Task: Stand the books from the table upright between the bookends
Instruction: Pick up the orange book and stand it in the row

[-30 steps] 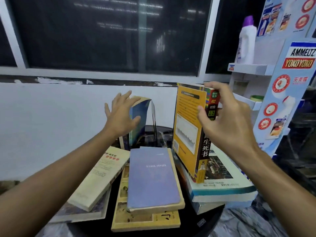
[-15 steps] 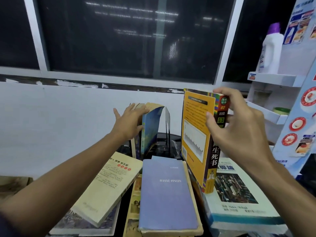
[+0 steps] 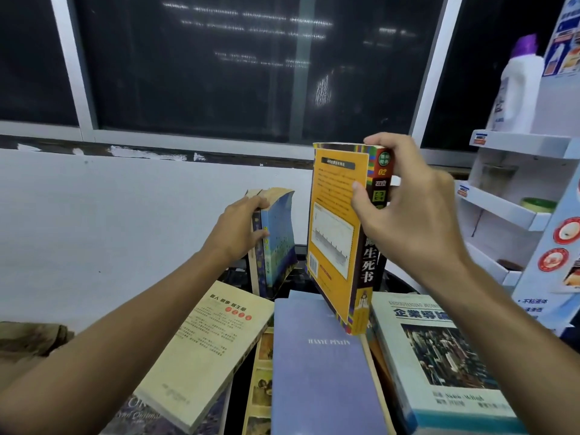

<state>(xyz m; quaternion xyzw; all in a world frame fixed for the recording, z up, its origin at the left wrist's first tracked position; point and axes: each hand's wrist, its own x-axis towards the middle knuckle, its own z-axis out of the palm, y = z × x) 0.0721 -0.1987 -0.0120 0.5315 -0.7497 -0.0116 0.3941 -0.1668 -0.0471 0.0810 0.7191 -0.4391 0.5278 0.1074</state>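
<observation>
The right hand grips a thick orange paperback by its spine near the top, thumb on the back cover and fingers curled round the far side. The book is nearly upright, and its lower corner is over the lilac "HANYU PINYIN" book (whether the 2 touch I cannot tell). Just to its left, the left hand holds a blue paperback standing upright at the back of the round black table, fingers hooked over its top edge and thumb against the spine. At the front, 4 books lie flat:
- a cream paperback on the left
- the lilac book, lying on a yellowish book
- a business textbook on the right

A white bottle with a purple cap stands on a white display shelf
</observation>
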